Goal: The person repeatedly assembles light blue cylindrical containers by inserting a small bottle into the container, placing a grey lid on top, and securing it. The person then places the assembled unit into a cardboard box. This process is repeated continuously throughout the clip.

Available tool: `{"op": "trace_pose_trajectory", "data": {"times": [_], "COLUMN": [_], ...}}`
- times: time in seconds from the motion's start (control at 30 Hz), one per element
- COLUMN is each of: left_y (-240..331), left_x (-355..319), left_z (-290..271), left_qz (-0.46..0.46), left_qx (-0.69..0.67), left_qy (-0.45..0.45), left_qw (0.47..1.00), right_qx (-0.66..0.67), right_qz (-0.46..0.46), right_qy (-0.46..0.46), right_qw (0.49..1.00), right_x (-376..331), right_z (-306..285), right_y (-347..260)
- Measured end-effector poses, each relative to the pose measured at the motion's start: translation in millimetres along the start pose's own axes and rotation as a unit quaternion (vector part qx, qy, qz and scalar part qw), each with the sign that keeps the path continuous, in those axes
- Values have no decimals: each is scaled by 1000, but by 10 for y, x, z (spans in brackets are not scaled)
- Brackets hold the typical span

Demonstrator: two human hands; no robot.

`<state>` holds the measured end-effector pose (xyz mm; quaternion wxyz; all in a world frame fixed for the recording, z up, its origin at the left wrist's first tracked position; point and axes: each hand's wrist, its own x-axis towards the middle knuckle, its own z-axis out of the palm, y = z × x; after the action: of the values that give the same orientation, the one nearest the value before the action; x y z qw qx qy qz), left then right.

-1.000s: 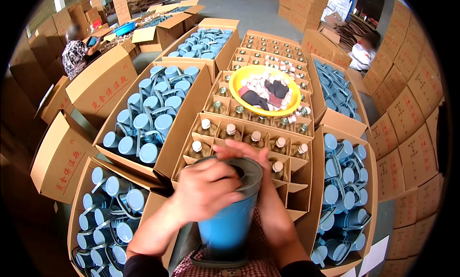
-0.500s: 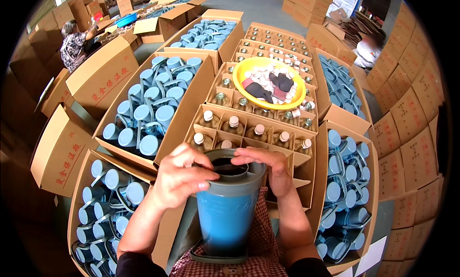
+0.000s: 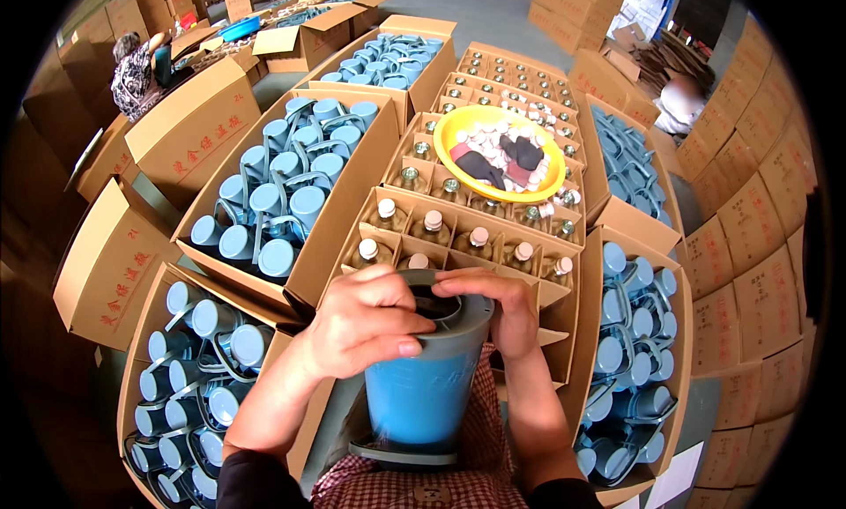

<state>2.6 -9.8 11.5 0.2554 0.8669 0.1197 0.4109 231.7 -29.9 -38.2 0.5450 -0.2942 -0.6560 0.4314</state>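
A blue, downward-tapering container (image 3: 423,394) with a broad grey collar (image 3: 471,319) is being held upright between both hands, just above a red-and-white checked apron (image 3: 502,474). The collar is being gripped by the left hand (image 3: 374,324), its thumb being pressed along the near side while its bent fingers are being laid over the rim and partly across the dark opening. The fingers of the right hand (image 3: 507,311) are being rested, nearly straight, on the opposite side of the rim; its thumb is being hidden, so whether a firm grip is being kept cannot be told. At the container's base, a curved grey handle (image 3: 404,454) is being shown near the apron.

Just beyond the hands, clear glass bottles (image 3: 430,234) with pale pink caps are being held upright in a divided brown cardboard carton (image 3: 553,294). Farther back, a round yellow plastic basin (image 3: 443,143) is being supported on more bottles, small pale caps and dark cloth pieces (image 3: 522,153) being contained in it. On both sides, light-blue cylindrical vessels (image 3: 286,165) with grey handles are being stored in open cartons. At the upper left, a seat is being occupied by a person in a patterned top (image 3: 134,81).
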Motion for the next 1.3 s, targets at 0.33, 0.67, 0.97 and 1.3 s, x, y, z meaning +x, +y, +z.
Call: {"op": "trace_pose_trajectory", "data": {"times": [0.33, 0.67, 0.97, 1.3], "left_y": [-721, -368, 389, 1035], "left_x": [-630, -320, -573, -791], "left_z": [1506, 2247, 1627, 1734], "left_qz": [-440, -440, -473, -252], "left_qx": [-647, -772, -363, 11], "left_qy": [65, -23, 60, 142], "left_qw": [619, 459, 800, 957], "right_qx": [-170, -415, -621, -464], "right_qz": [72, -151, 224, 282], "right_qy": [-210, -413, -118, -9], "right_qw": [960, 797, 741, 840], "right_x": [32, -279, -605, -797], "right_z": [-376, -112, -221, -665], "right_y": [-1103, -2085, -1905, -1521]}}
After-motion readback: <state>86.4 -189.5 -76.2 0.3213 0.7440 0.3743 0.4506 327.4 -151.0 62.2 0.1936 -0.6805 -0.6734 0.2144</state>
